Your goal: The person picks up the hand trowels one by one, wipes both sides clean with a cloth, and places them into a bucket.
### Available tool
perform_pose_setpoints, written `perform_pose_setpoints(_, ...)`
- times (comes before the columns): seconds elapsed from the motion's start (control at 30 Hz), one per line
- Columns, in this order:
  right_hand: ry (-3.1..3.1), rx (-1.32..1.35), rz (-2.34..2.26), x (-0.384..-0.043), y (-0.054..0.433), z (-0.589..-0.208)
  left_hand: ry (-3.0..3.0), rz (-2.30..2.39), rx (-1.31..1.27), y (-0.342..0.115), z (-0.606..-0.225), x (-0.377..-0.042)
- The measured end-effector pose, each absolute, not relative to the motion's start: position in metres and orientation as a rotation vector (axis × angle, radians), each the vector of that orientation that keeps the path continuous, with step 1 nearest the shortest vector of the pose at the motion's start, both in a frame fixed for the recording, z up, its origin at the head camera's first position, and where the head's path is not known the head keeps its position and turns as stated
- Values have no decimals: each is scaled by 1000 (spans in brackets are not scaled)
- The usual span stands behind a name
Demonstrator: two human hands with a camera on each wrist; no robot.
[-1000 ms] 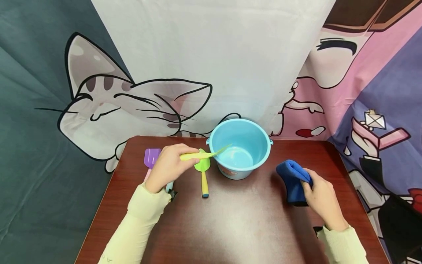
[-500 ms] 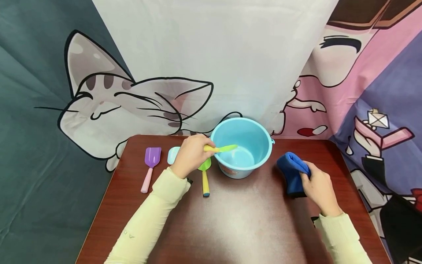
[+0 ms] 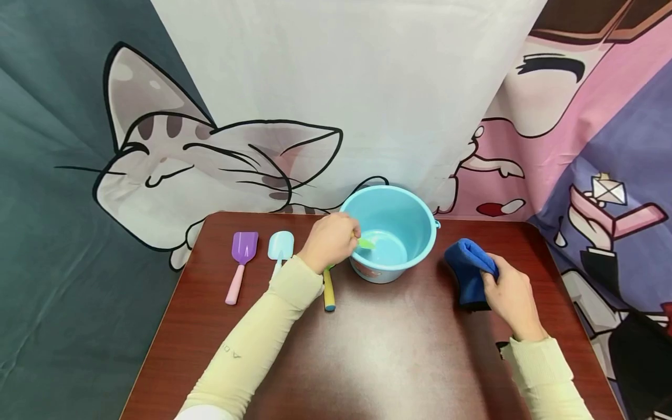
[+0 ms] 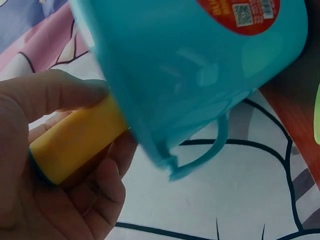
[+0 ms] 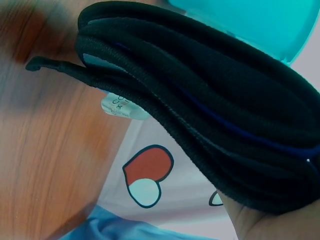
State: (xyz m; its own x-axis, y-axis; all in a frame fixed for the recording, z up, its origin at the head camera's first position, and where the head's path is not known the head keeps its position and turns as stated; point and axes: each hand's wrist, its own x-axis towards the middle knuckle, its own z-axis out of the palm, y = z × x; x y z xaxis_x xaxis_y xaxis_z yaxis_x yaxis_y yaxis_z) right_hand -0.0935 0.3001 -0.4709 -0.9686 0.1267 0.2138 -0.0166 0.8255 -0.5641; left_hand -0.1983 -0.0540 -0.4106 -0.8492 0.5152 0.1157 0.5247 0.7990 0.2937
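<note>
My left hand (image 3: 331, 240) grips the yellow handle of a toy shovel (image 4: 80, 140) at the left rim of the light blue bucket (image 3: 401, 213). The shovel's green end (image 3: 366, 244) points into the bucket's opening. In the left wrist view, thumb and fingers wrap the handle, and the bucket wall hides the rest of the shovel. On the right, my right hand (image 3: 517, 300) pinches a folded blue fabric piece (image 3: 466, 271) with black edging. The right wrist view shows its dark layered folds (image 5: 200, 100), a thin loop and a white tag (image 5: 120, 105).
Left of the bucket lie a purple toy shovel (image 3: 244, 248) with a pink handle, a light blue one (image 3: 280, 245), and a yellow-handled green one (image 3: 329, 291) partly behind my left hand. A printed curtain (image 3: 394, 87) hangs behind the brown table (image 3: 378, 356).
My left hand has moved right with the shovel, whose green end has gone from over the rim down into the bucket's opening. My right hand and the blue fabric have barely moved.
</note>
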Motion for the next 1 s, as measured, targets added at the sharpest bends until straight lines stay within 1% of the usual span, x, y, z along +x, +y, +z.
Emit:
perform_pose_setpoints(0.4, -2762, -73, 865, -91, 298, -470, -2960, -353, -905, -45, -428, -199)
perform_pose_setpoints(1.0, -2763, -88, 859, -87, 296, -472, -2925, -560, -892, -50, -422, -188)
